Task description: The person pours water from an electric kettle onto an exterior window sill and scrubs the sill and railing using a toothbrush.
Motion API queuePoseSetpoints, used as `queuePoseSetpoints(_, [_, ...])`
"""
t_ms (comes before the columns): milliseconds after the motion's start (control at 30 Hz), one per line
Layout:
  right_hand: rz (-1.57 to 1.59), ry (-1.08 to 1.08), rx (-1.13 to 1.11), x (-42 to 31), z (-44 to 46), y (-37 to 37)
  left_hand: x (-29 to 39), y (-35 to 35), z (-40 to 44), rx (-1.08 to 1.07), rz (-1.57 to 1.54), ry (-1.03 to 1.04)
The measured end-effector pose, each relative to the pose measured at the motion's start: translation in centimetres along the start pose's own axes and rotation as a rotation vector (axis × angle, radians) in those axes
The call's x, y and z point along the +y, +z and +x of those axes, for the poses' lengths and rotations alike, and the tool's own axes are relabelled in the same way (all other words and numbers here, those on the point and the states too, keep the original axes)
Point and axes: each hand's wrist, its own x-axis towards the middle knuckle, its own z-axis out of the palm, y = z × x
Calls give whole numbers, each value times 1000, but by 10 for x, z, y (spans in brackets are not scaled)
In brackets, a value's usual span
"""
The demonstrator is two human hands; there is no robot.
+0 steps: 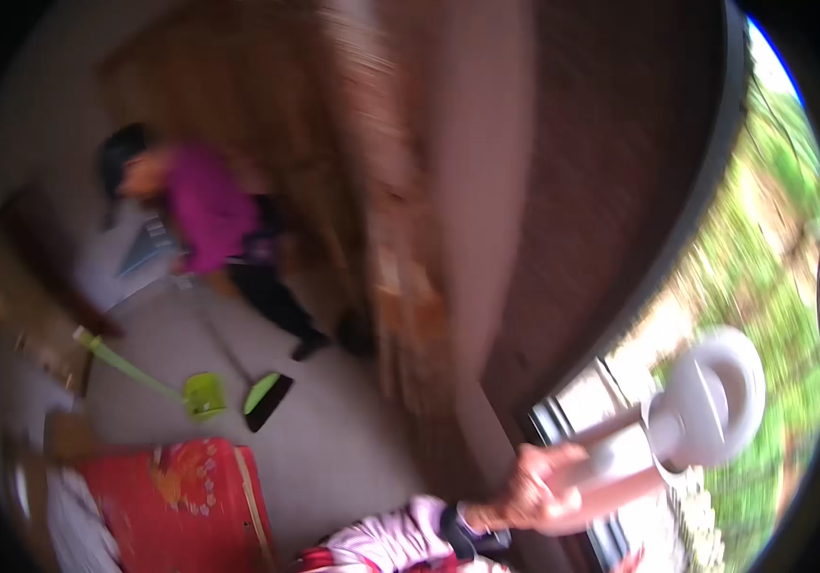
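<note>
From the bottom edge my left arm reaches right in a pink and white sleeve. My left hand (539,487) is closed, its curled fingers at the near end of a white object (620,449) with a short cylinder and a large ring-shaped end. Motion blur softens the exact grip. At the bottom edge, below the white object, only a few blurred reddish fingertips of my right hand (630,562) show; the rest is out of frame.
A person in a purple top (210,205) holds a broom (267,396) beside a green dustpan (205,396). A red patterned surface (176,501) lies lower left, a wooden cabinet (28,306) far left. A pale pillar (482,191) stands centrally; greenery (763,239) shows outside right.
</note>
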Motion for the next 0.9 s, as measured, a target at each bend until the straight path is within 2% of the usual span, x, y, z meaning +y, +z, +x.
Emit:
queuePoseSetpoints(33, [100, 15, -65, 2, -1, -1, -15, -2, -10, 31, 166, 41])
queuePoseSetpoints(67, [282, 78, -55, 0, -1, 2, -13, -3, -7, 55, 78, 139])
queuePoseSetpoints(133, [455, 136, -51, -1, -1, -1, -42, -4, -26, 168, 57, 47])
queuePoseSetpoints(167, [485, 165, -53, -1, 3, -4, -28, -8, -20, 40, -35, -92])
queuePoseSetpoints(200, [515, 203, -58, 1, 2, -11, -31, -1, -22, 150, -97, -85])
queuePoseSetpoints(233, [591, 271, -41, 2, 5, -19, -20, 5, -16, 104, -145, -137])
queuePoseSetpoints(267, [1234, 673, -11, 12, 18, -37, -35, -1, -19, 70, -34, -18])
queuePoseSetpoints(300, [1195, 544, 283, 12, 22, -29, -28, 2, -16, 60, -1, -103])
queuePoseSetpoints(333, [1164, 480, 201, 12, 20, -26, -23, 7, -12, 63, -45, -115])
queuePoseSetpoints(367, [1275, 524, 186, 13, 25, -25, -24, 11, -7, 78, -89, -122])
queuePoseSetpoints(433, [1245, 475, 93, 14, 31, -30, -24, 6, -1, 49, -45, -129])
queuePoseSetpoints(500, [1250, 425, -140, 33, 45, -42, -22, 4, 4, 0, 3, -89])
queuePoseSetpoints(633, [1239, 167, -110, 19, 88, -20, -20, 10, 6, 25, -64, -99])
queuePoseSetpoints(733, [1233, 137, -211, 22, 96, -3, -20, 9, 3, 2, -102, -98])
queuePoseSetpoints(767, [1108, 168, -253, 33, 91, 3, -21, 7, 2, -7, -109, -95])
queuePoseSetpoints(800, [1011, 309, -314, 40, 80, 18, -23, 5, 0, -2, -113, -69])
queuePoseSetpoints(867, [1118, 445, -460, 70, 55, 22, -25, 6, -5, 43, -81, -61])
queuePoseSetpoints(900, [1088, 466, -354, 69, 36, 41, -25, 7, -5, 69, -66, -55])
